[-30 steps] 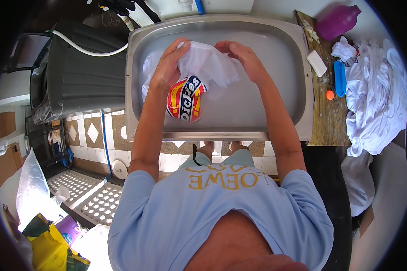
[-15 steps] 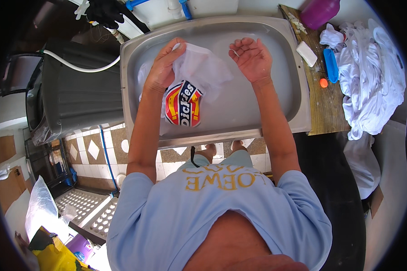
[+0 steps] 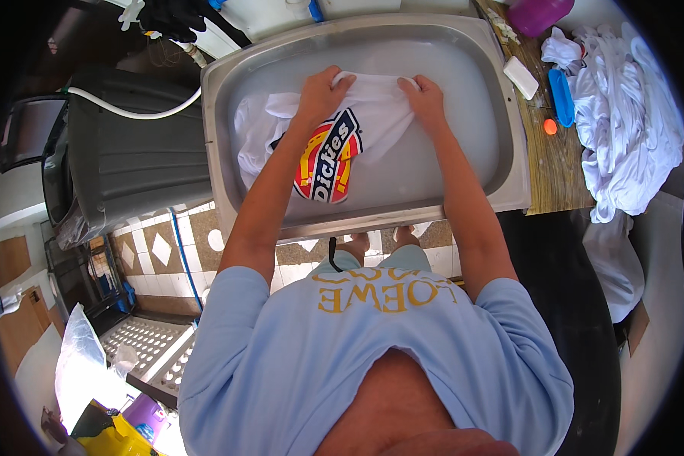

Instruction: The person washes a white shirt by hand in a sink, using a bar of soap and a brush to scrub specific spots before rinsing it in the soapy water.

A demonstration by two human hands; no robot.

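A wet white T-shirt [image 3: 384, 102] with a large red, yellow and dark blue printed logo lies partly in the cloudy water of a metal sink basin [image 3: 518, 163]. My left hand [image 3: 323, 95] pinches its upper edge on the left. At the other end of that edge, my right hand [image 3: 425, 99] grips the cloth, so a stretch of fabric spans between both hands. The rest of the shirt bunches in the water to the left, and my left forearm covers part of it.
On the wooden board [image 3: 543, 171] right of the basin are a white soap bar [image 3: 520, 77], a blue brush-like piece [image 3: 561, 97] and an orange cap [image 3: 550, 127]. White laundry [image 3: 623, 114] heaps beyond them. A dark grey bin [image 3: 137, 144] stands left.
My right hand, earlier open above the water, has come down and taken hold of the shirt. My left hand has moved right with the cloth, and the logo has shifted right.
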